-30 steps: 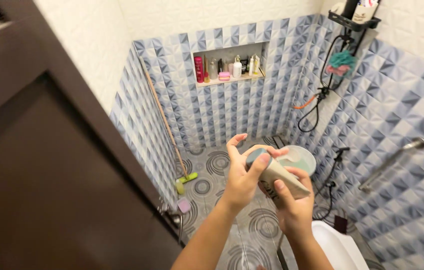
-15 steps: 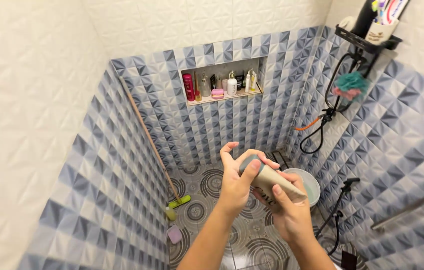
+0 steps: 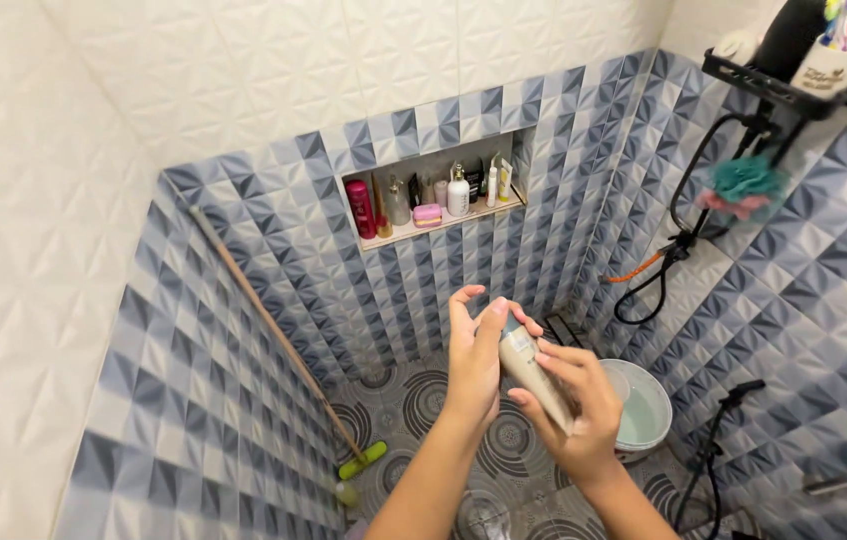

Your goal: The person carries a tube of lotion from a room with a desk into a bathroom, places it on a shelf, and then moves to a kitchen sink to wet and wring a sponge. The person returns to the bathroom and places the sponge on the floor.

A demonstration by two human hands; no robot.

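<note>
Here, in the head view, the right hand (image 3: 571,420) wraps around the body of a beige tube (image 3: 535,372), and the left hand (image 3: 473,360) pinches its cap end above the patterned floor (image 3: 413,400). The tube looks light, soft and perhaps slippery; the middle of the body seems the safest place to grip.

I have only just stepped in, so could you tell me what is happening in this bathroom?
A person stands in a blue-tiled shower area holding a beige tube in both hands. The right hand grips its lower part, while the left hand is at the capped top end. Below them a pale bucket with water sits on the patterned floor, and a long-handled brush leans against the left wall.
</note>
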